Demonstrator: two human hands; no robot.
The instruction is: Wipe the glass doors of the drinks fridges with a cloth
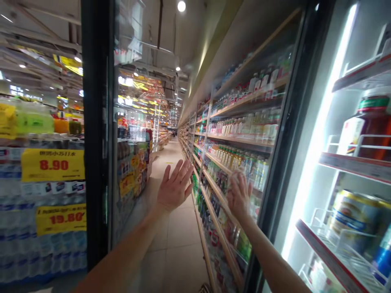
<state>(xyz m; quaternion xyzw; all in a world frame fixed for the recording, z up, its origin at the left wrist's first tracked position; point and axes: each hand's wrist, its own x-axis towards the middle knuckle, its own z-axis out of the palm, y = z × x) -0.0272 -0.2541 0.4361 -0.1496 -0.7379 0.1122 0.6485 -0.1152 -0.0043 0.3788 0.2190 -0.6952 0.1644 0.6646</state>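
My left hand (174, 184) is raised in the middle of the view, its fingers spread and nothing in it. To its right, my right hand (240, 193) is also raised with fingers stretched out and looks bare, though it is blurred. Both hands are at the glass pane of a dark-framed fridge door (97, 146) that stands open. A faint reflection lies beside my right hand. I cannot tell exactly how firmly either palm touches the glass.
Lit fridge shelves (354, 162) with cans (351, 219) and a dark red bottle (372, 122) are at the right. Through the glass, an aisle floor (174, 236) runs beside drink shelves (244, 138). Stacked bottled water with yellow price signs (53, 165) stands at the left.
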